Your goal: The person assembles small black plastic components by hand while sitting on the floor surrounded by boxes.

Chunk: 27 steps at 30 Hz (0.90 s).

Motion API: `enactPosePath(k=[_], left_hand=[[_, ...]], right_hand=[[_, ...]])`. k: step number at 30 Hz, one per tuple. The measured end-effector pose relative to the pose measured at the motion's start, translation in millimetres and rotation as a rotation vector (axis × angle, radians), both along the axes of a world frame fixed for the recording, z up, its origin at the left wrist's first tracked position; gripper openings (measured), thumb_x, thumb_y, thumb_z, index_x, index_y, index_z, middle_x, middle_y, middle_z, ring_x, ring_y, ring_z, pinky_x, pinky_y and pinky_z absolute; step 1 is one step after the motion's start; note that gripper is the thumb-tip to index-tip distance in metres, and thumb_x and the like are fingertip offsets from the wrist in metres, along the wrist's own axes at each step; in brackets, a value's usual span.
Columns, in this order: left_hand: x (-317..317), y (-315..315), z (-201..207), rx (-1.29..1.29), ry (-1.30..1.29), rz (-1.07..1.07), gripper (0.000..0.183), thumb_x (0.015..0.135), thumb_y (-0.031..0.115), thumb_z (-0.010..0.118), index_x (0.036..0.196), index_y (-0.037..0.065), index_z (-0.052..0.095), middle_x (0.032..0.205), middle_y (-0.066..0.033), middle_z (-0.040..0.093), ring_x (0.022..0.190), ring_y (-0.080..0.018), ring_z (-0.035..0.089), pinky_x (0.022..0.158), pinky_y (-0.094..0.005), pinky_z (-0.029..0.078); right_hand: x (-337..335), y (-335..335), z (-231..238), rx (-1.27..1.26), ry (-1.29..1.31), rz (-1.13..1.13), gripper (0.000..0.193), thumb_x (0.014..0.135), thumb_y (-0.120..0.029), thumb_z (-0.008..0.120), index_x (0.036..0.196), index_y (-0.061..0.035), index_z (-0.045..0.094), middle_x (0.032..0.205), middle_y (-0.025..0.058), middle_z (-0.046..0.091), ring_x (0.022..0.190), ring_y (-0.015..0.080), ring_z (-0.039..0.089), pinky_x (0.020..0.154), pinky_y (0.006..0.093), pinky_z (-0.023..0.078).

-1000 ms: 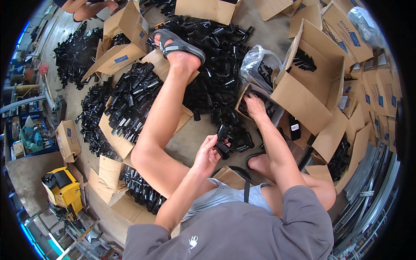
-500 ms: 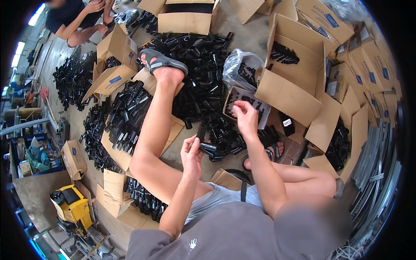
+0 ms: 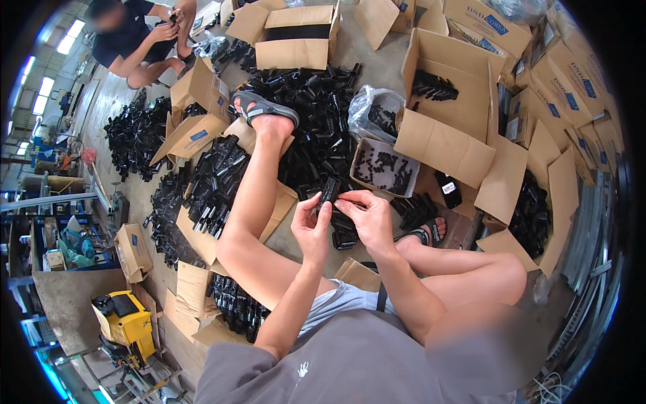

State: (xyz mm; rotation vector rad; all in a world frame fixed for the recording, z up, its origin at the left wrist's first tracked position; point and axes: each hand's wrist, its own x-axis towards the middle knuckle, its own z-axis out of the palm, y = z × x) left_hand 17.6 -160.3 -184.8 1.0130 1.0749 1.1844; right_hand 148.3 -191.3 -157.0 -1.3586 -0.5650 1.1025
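My left hand (image 3: 312, 230) is closed around a short black plastic part (image 3: 330, 190), held upright between thumb and fingers. My right hand (image 3: 369, 219) meets it from the right, its thumb and fingertips pinched against the part's side. Whatever sits between those fingertips is too small or hidden to make out. Just beyond my hands stands a small open box (image 3: 389, 178) with many little black pieces scattered inside. A large heap of black plastic parts (image 3: 316, 145) covers the floor ahead of my hands.
Open cardboard cartons (image 3: 441, 145) stand to the right, some holding black parts. A clear plastic bag (image 3: 363, 114) leans by the small box. More black piles (image 3: 215, 178) lie left of my outstretched leg. Another person (image 3: 145, 50) sits at the far left. A yellow machine (image 3: 131, 323) stands lower left.
My right hand has come down and left from near the small box to the black part. My left hand has raised the part slightly, and the hands now meet. The view has shifted a little.
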Motion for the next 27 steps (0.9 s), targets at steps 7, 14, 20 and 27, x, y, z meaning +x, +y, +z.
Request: enactPosePath(k=[7,14,20,27], left_hand=[[6,-12,8,0.085,0.023,0.046,0.020,0.099,0.006,0.069,0.118,0.002,0.064,0.109,-0.0033,0.070,0.085,-0.0036,0.059,0.069,-0.0179,0.045],[2,-12,13,0.062,0.031,0.024,0.024,0.096,0.001,0.072,0.117,-0.001,0.063,0.116,-0.0079,0.069,0.099,-0.0096,0.065,0.083,-0.0222,0.052],[1,-9,18,0.096,0.007,0.024,0.025,0.095,0.001,0.073,0.118,-0.002,0.063,0.117,-0.0082,0.068,0.098,-0.0094,0.065,0.083,-0.0226,0.053],[-1,-13,21,0.116,0.045,0.007,0.021,0.097,0.002,0.071,0.116,-0.001,0.063,0.115,-0.0085,0.069,0.102,-0.0099,0.063,0.087,-0.0237,0.051]], right_hand=[[-2,-7,1,-0.010,0.096,-0.006,0.019,0.092,-0.007,0.077,0.106,0.0060,0.076,0.097,0.0094,0.076,0.086,0.0117,0.070,0.077,0.0255,0.056],[-1,-13,11,-0.074,-0.134,0.039,0.019,0.093,-0.008,0.075,0.107,0.0052,0.075,0.098,0.0075,0.075,0.089,0.0118,0.069,0.080,0.0263,0.055],[-3,-13,6,0.023,-0.038,0.079,0.020,0.094,-0.006,0.073,0.111,0.0046,0.074,0.101,0.0076,0.074,0.092,0.0116,0.069,0.082,0.0259,0.055],[-6,-12,7,0.029,0.090,0.052,0.016,0.095,-0.007,0.072,0.106,0.0041,0.072,0.101,0.0068,0.073,0.090,0.0104,0.068,0.080,0.0260,0.054]])
